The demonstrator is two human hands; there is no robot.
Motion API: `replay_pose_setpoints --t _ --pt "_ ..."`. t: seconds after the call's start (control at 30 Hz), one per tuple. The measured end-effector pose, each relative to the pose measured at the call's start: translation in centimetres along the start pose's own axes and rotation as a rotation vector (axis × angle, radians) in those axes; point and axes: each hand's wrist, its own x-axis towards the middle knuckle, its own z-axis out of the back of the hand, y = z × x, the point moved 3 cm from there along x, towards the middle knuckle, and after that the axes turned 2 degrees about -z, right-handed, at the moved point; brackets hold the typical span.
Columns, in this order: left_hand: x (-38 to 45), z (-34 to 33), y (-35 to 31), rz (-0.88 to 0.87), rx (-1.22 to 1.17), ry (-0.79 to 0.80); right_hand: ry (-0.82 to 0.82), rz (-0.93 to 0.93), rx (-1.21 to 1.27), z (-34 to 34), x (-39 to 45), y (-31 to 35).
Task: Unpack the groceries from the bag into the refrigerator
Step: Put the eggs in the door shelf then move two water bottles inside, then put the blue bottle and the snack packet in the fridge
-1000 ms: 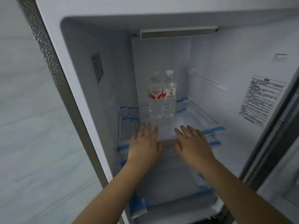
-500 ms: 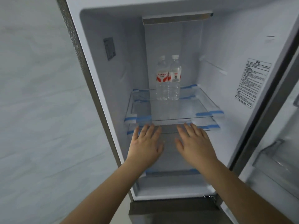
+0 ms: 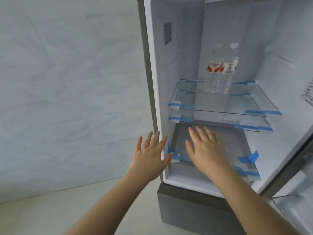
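The refrigerator (image 3: 155, 92) stands open at the right of the view. Two clear water bottles (image 3: 220, 70) with red-and-white labels stand side by side at the back of its upper glass shelf (image 3: 186, 99). My left hand (image 3: 149, 156) is held out with straight, spread fingers in front of the fridge's left edge, holding nothing. My right hand (image 3: 206, 150) reaches flat, palm down, in front of the lower compartment below the glass shelves, also empty. No grocery bag is in view.
A second glass shelf (image 3: 250, 126) lies just under the first, both held with blue tape (image 3: 186, 106). The fridge door (image 3: 298, 200) hangs open at the right edge. A pale wall (image 3: 67, 82) and light floor (image 3: 50, 209) lie to the left.
Both hands have drawn back and down from the shelf edge. The view has swung left and down, so the fridge now sits at the right and the floor shows.
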Motion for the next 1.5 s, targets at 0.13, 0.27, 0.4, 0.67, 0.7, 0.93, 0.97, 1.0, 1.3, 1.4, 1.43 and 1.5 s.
replay_pose_setpoints --t 0.13,0.27,0.4,0.67,0.7,0.93,0.97,1.0,1.3,1.4,1.43,1.5 --pt "-3.8 -0.3 3.7 0.122 0.011 0.038 0.083 0.106 0.013 -0.5 -0.6 4.6" --pt "-8.4 0.5 7.9 0.246 0.011 -0.002 0.141 0.207 0.021 -0.9 -1.6 10.3" --pt "-14.1 1.0 12.7 0.373 -0.027 0.041 0.165 0.309 0.019 -1.8 -3.2 17.2" --pt "-27.9 2.8 22.0 0.654 -0.012 0.026 0.205 0.532 0.063 -3.4 -8.9 32.1" --pt "-29.5 3.0 22.8 0.685 -0.012 0.023 0.195 0.558 0.067 -3.4 -9.6 33.5" --pt "-40.1 5.2 26.9 0.870 -0.007 -0.032 0.205 0.747 0.065 -3.7 -15.1 43.6" --pt "-41.4 5.4 27.2 0.887 -0.002 -0.038 0.216 0.760 0.079 -3.8 -15.8 44.8" --pt "-42.6 5.7 27.5 0.908 0.006 -0.044 0.226 0.778 0.093 -3.8 -16.5 46.0" --pt "-50.0 6.7 31.1 1.161 0.047 -0.057 0.215 1.073 0.123 -3.8 -19.4 55.3" --pt "-51.7 6.6 32.0 1.261 0.059 -0.028 0.208 1.169 0.148 -4.3 -19.7 58.4" --pt "-52.1 6.6 32.4 1.292 0.065 -0.017 0.208 1.203 0.155 -4.5 -19.8 59.3" --pt "-52.6 6.7 32.9 1.351 0.088 -0.004 0.213 1.273 0.168 -4.8 -20.0 60.9"
